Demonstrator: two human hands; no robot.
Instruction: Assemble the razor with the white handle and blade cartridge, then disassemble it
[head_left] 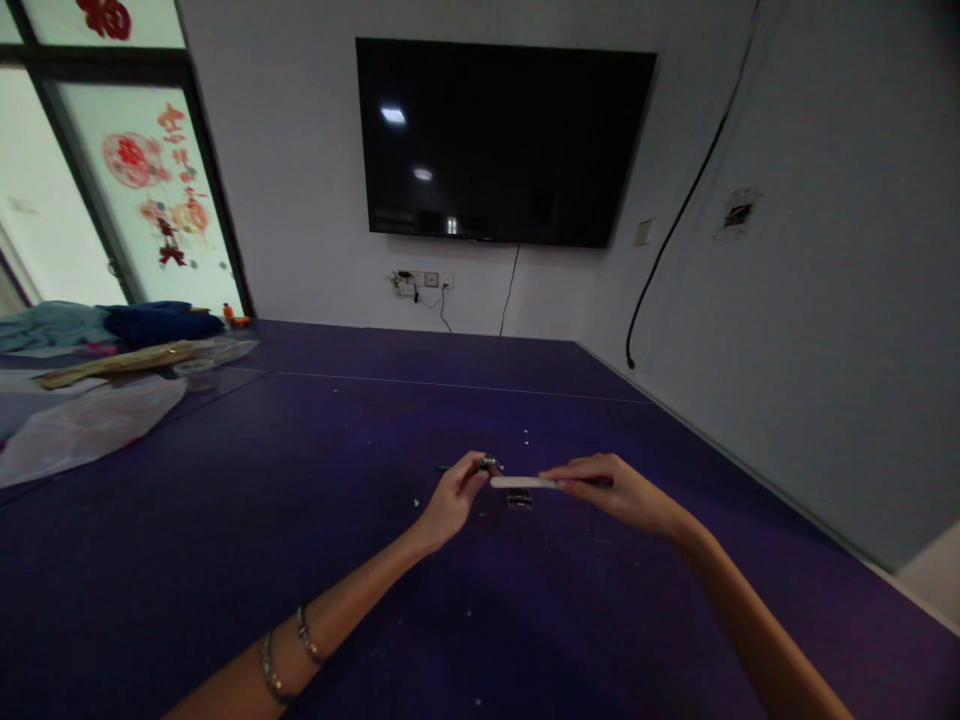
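Above the purple surface (337,560), near the middle of the view, two bare hands are positioned close together. By the fingertips of the left hand (453,498), a small metallic object (489,461) is gripped; its exact type cannot be told at this size. Between the thumb and fingers of the right hand (615,490), a flat pale stick (521,482) is clamped at its right end. The stick is held roughly level, and its free end is directed toward the left hand, just beside the metallic object; whether contact is made between the two cannot be told.

Just below the stick as seen, a small dark item (519,497) is located on the purple surface. A thin dark rod (443,468) is partly hidden behind the left hand. Small white specks are scattered around the work area. Two bracelets (304,636) are worn on the left forearm.

At the far left, a translucent plastic sheet (90,430) and a dark blue cloth (161,323) are laid on the same surface. On the facing wall, a television (510,140) is mounted above a row of sockets (429,280). Along the right wall, a black cable (686,200) is suspended.
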